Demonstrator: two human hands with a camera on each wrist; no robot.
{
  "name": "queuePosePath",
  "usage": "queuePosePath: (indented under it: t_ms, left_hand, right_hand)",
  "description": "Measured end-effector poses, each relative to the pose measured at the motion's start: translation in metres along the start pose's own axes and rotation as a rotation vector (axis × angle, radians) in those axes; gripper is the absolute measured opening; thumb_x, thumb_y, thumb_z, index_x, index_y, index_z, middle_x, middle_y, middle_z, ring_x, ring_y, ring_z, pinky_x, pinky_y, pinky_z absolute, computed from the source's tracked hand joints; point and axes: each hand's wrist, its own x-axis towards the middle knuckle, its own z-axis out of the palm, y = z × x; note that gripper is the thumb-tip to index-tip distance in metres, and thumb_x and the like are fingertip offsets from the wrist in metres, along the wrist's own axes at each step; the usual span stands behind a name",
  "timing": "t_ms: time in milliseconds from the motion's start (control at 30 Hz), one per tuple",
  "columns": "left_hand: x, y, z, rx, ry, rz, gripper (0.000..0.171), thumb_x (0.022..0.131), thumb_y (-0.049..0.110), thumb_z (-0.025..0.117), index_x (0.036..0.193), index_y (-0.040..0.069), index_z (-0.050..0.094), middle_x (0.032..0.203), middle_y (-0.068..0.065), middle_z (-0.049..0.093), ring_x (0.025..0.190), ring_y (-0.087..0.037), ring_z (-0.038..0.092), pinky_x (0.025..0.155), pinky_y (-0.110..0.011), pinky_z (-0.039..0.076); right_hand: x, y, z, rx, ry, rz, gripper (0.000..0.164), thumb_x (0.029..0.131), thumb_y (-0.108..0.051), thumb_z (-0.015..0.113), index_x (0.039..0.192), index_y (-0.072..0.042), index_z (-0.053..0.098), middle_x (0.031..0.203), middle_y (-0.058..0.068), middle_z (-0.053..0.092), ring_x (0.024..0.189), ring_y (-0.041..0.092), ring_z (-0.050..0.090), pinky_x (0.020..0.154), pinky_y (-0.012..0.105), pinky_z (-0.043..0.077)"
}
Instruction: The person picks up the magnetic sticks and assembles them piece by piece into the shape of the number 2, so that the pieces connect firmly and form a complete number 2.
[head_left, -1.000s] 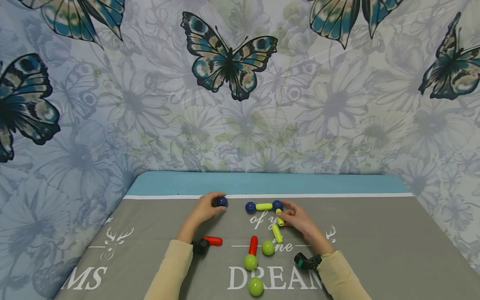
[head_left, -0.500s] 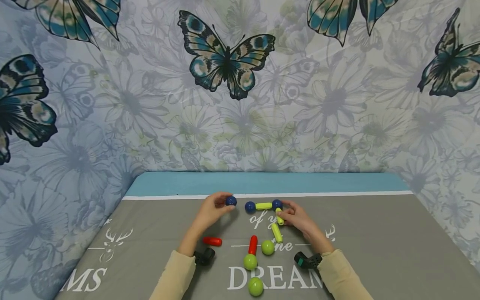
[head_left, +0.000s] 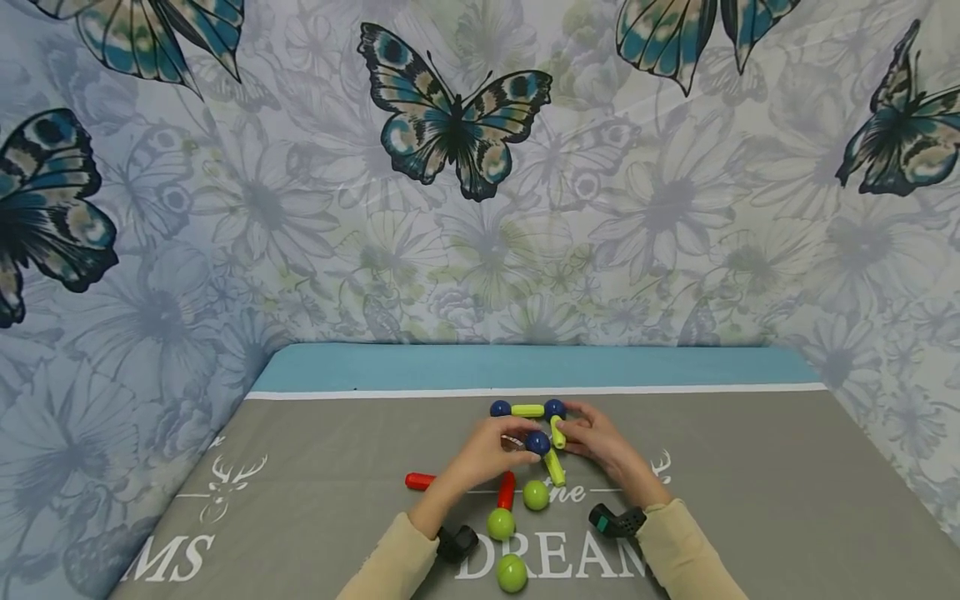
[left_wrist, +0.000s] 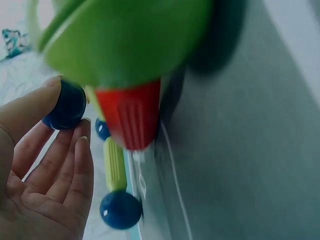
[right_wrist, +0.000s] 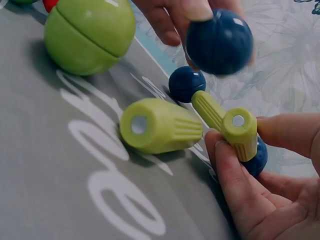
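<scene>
My left hand (head_left: 487,450) grips a blue ball (head_left: 537,442) between thumb and fingers, close to the yellow-green rod in my right hand. My right hand (head_left: 600,442) pinches that rod (right_wrist: 239,132), whose free end shows a silvery magnet-like disc. At the rod's other end sits a second blue ball (head_left: 554,408), joined by another yellow-green rod (head_left: 528,411) to a third blue ball (head_left: 500,408). On the cloth below the held ball lies a loose yellow-green rod (head_left: 555,468), its end disc facing the right wrist camera.
A green ball (head_left: 536,496) lies near the loose rod. Beside it, a red rod (head_left: 506,492) meets another green ball (head_left: 501,524), with a third green ball (head_left: 512,574) nearer the front. Another red rod (head_left: 418,481) is partly behind my left wrist. Grey printed cloth (head_left: 750,483) covers the table.
My left hand has carried its blue ball rightward and nearer, from the far left side to beside the right hand's rod. The right hand stays nearly still, holding the rod.
</scene>
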Motion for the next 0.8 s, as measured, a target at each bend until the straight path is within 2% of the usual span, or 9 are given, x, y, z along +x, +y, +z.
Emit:
queuePosePath:
  t_ms: [133,333,800]
  left_hand:
    - [0.006,0.001,0.008,0.004,-0.021,0.002,0.036,0.081,0.011,0.074,0.115,0.005,0.065,0.101,0.001,0.065,0.088,-0.011,0.060,0.078,-0.028,0.050]
    - [0.010,0.001,0.018,-0.057,-0.027,-0.044,0.031,0.079,0.011,0.077,0.108,0.006,0.067,0.093,0.005,0.064,0.083,-0.009,0.060,0.074,-0.021,0.050]
    - [0.011,0.003,0.028,-0.038,0.030,-0.037,0.027,0.077,0.012,0.078,0.098,0.008,0.061,0.089,0.002,0.063,0.078,-0.009,0.061,0.068,-0.019,0.050]
  right_hand:
    - [-0.001,0.000,0.001,0.016,0.004,0.000,0.055,0.093,-0.011,0.059,0.139,0.005,0.033,0.102,0.018,0.058,0.081,0.018,0.061,0.072,0.030,0.053]
    - [-0.002,-0.001,0.002,0.007,0.008,-0.012,0.056,0.093,-0.013,0.059,0.139,0.005,0.032,0.104,0.018,0.058,0.083,0.018,0.060,0.071,0.029,0.052]
    - [-0.002,-0.001,0.006,0.012,0.029,-0.012,0.054,0.093,-0.011,0.057,0.139,0.005,0.033,0.100,0.013,0.060,0.080,0.015,0.060,0.066,0.025,0.051]
